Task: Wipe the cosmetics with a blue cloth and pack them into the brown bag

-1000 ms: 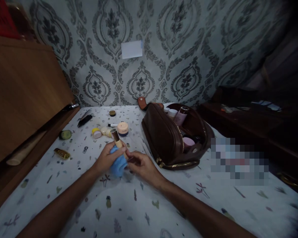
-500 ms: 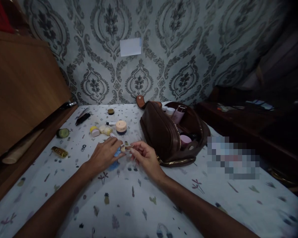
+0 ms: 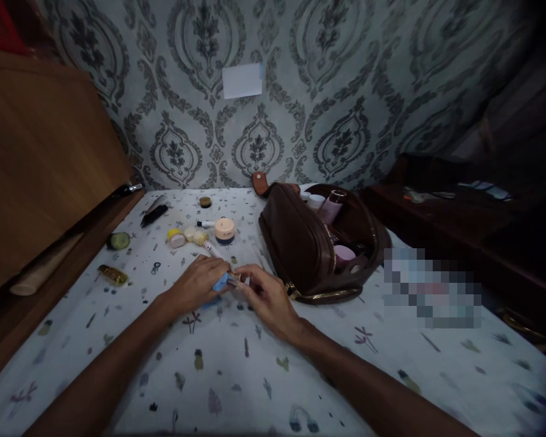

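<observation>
My left hand (image 3: 199,283) is closed around a blue cloth (image 3: 220,283) low over the printed bedsheet (image 3: 236,376). My right hand (image 3: 264,295) meets it from the right, fingers pinched on a small beige tube (image 3: 235,280) whose end pokes out between the two hands. The tube lies nearly flat, wrapped partly in the cloth. Just beyond the hands lies a thin white stick (image 3: 211,247).
An open brown toiletry bag (image 3: 307,246) with bottles and jars inside stands to the right. Small jars (image 3: 224,230), a yellow-lidded pot (image 3: 176,237), a gold tube (image 3: 113,275), a green jar (image 3: 118,240) and black tools (image 3: 153,215) lie scattered behind. A wooden headboard (image 3: 40,164) borders the left.
The tube stood upright in my left hand a second ago; now it is tipped down, nearly flat between both hands. The hands have dropped closer to the sheet.
</observation>
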{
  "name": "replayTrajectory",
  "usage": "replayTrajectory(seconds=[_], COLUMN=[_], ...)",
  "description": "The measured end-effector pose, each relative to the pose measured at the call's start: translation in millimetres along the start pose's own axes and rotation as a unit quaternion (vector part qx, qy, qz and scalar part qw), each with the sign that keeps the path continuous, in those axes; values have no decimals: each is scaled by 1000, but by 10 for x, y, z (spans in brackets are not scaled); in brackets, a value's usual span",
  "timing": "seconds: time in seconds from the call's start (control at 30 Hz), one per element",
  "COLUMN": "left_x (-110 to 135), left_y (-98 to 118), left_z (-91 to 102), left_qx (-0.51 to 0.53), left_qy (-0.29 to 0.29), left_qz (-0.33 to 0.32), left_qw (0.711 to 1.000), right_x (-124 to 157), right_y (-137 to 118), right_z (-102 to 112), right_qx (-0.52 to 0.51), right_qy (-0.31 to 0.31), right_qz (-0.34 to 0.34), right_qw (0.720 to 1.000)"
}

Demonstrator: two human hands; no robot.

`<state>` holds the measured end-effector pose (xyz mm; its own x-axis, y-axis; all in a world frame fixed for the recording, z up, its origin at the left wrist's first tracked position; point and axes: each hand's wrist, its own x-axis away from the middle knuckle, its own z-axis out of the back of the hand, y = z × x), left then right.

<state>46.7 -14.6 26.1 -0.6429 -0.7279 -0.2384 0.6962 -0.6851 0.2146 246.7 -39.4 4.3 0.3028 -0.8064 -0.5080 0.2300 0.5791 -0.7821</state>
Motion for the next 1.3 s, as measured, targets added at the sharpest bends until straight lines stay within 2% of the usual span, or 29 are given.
replayTrajectory(seconds=[0.1,0.2,0.3,0.4,0.6,0.7,0.77,0.8,0.87,0.9,0.97,1.03,1.1,1.17,1.2,1.3], left_x=[20,42,49,32,-21,-19,-12,-9,-9,-13,-27,-44,-59,-71,-77,-91], left_y=[-121,-210,-258,-245,-75,-49,-73,-88,-98,-84,-8,116,246,336,357,335], left_z=[95,205,275,262,136,161,210,233,250,239,179,92,14,-30,-37,-19], left_qx=[26,83,151,203,255,313,352,370,403,424,498,595,667,693,693,652], left_qy=[-14,-26,-25,-16,-52,-103,-111,-86,18,79,175,195,151,101,96,155], left_qz=[28,72,105,109,106,89,90,103,161,196,242,246,228,212,206,212], left_qw=[999,994,983,973,960,940,925,919,901,881,814,740,693,682,684,712], right_x=[-18,-36,-83,-144,-168,-154,-148,-144,-126,-113,-78,-39,-11,0,-2,-26], right_y=[4,20,31,31,64,78,65,51,14,-5,-39,-60,-63,-51,-43,-19], right_z=[14,24,40,49,-8,-27,-30,-32,-42,-52,-82,-113,-137,-146,-146,-137], right_qx=[-9,-81,-178,-257,-342,-364,-384,-400,-440,-456,-469,-454,-412,-366,-350,-342], right_qy=[36,77,112,138,99,87,76,59,4,-27,-80,-107,-115,-115,-113,-104], right_qz=[-8,-50,-86,-122,-205,-229,-235,-240,-264,-279,-308,-327,-336,-338,-336,-320], right_qw=[999,992,974,949,912,898,890,882,858,845,824,822,839,860,867,877])
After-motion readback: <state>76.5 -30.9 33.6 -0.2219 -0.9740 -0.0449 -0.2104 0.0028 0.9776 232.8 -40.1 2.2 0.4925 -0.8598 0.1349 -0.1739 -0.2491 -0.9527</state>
